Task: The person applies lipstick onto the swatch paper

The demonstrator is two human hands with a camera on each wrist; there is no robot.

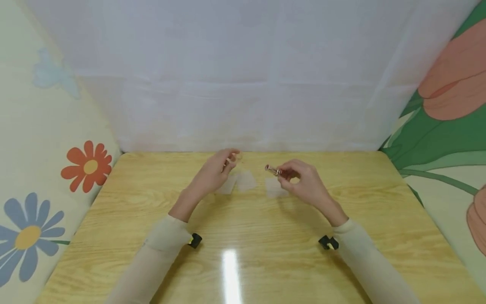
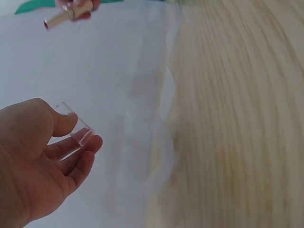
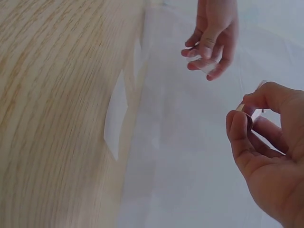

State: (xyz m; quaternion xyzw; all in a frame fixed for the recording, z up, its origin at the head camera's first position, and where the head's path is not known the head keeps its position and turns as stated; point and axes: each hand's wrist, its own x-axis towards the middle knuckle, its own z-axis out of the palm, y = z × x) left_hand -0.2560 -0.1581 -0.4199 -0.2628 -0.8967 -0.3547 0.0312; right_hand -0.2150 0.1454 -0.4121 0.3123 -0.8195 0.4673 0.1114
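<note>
A small clear plastic cap is pinched between the thumb and fingers of my left hand, a little above the table. My right hand holds a slim, shiny rose-gold lipstick tube by one end. The tube's reddish other end points left, towards my left hand, with a gap between the two. In the right wrist view, the fingers of the right hand hide most of the tube. Thin white paper pieces lie on the table below and between the hands.
The wood-grain table stretches under both forearms. A white cloth hangs along its back edge, and flower-patterned cloths stand at the sides. Each wrist carries a small black camera.
</note>
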